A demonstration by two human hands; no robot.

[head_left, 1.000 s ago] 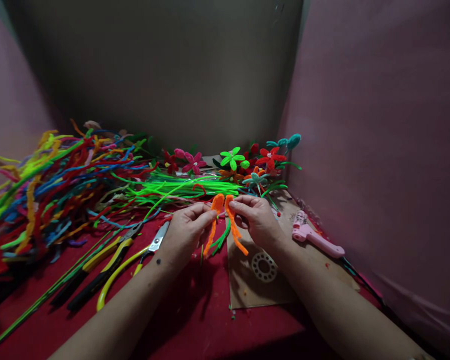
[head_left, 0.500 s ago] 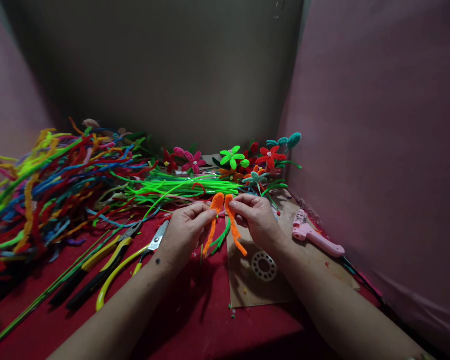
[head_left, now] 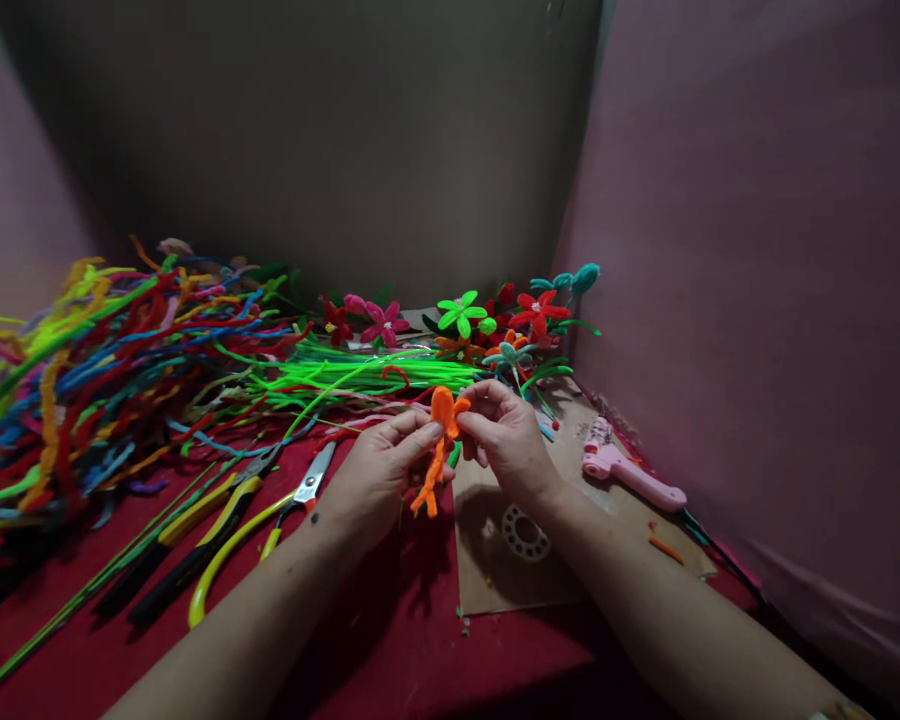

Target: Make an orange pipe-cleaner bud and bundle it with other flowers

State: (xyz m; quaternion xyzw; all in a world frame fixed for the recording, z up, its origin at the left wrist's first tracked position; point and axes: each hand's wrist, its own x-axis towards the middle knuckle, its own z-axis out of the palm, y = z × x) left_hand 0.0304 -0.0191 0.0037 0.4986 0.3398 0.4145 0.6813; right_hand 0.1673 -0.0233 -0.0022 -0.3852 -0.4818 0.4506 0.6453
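Between my two hands are bent orange pipe cleaners [head_left: 442, 404], shaped into rounded loops with loose tails hanging down. My left hand [head_left: 394, 462] pinches the bunch from the left, thumb on top, just under the loops. From the right, my right hand [head_left: 506, 430] pinches the smaller orange loop with thumb and forefinger, close against the other one. Where the pieces meet is partly covered by my fingertips. Beneath my hands lie a piece of cardboard [head_left: 487, 580] and a white ring with holes [head_left: 526, 532].
To the left are scissors [head_left: 311, 480] with yellow handles, pliers [head_left: 195, 525] and a heap of coloured pipe cleaners [head_left: 82, 370]. Green stems [head_left: 367, 374] and finished flowers [head_left: 461, 314] lie behind. A pink glue gun [head_left: 630, 470] rests at right; walls [head_left: 750, 250] enclose the sides.
The two orange pieces, held apart before, are now together, my right hand's piece beside the left one. The tails hang in one bunch. An orange bit now shows on the cardboard at right.
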